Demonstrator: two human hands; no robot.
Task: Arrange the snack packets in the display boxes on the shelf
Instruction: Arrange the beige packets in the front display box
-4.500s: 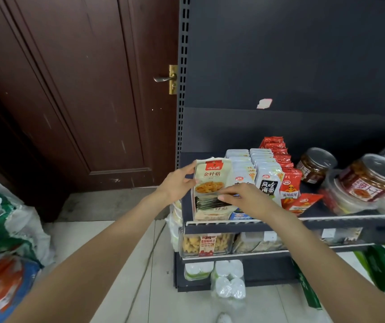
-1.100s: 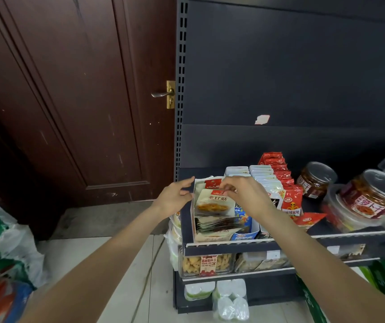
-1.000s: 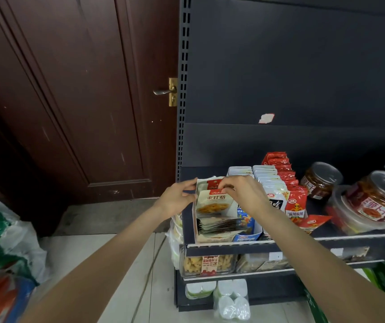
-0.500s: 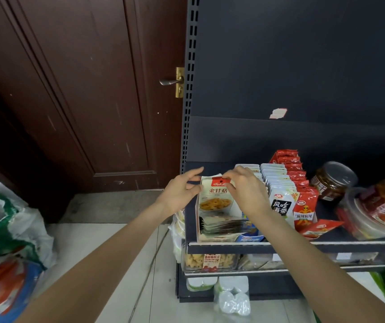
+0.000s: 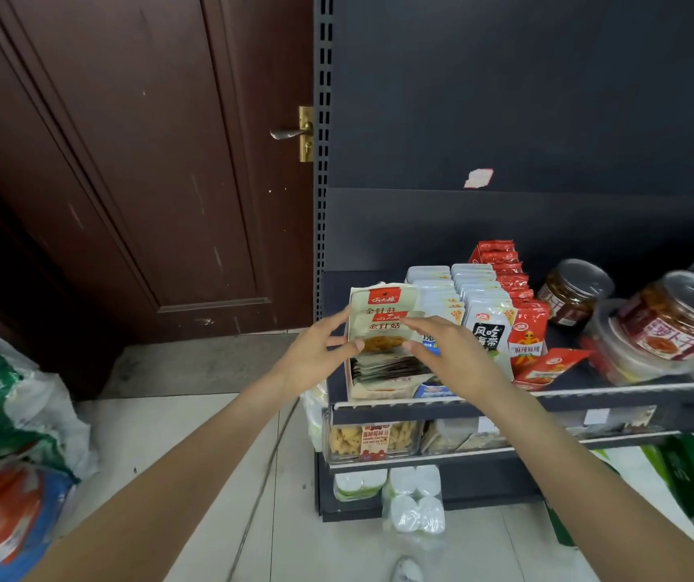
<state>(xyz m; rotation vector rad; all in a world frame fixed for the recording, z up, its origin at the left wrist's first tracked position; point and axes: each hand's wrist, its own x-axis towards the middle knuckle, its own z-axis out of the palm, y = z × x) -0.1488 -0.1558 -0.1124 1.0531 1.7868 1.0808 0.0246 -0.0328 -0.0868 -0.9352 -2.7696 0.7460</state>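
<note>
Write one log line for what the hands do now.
left hand: steadies beige packets | right hand: touches front packet | display box: leftmost on shelf

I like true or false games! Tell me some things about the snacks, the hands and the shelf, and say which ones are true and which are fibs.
1. Both hands are at the beige mushroom packets. True: the left hand and the right hand sit on either side of them.
2. The red packets stand left of the beige ones. False: they stand further right, past the white seaweed packets.
3. The door handle is on a brown door. True.
4. The jars sit on the floor. False: they sit on the shelf, at the right.
5. The right hand holds a jar. False: its fingers are straight, touching the beige packets.
</note>
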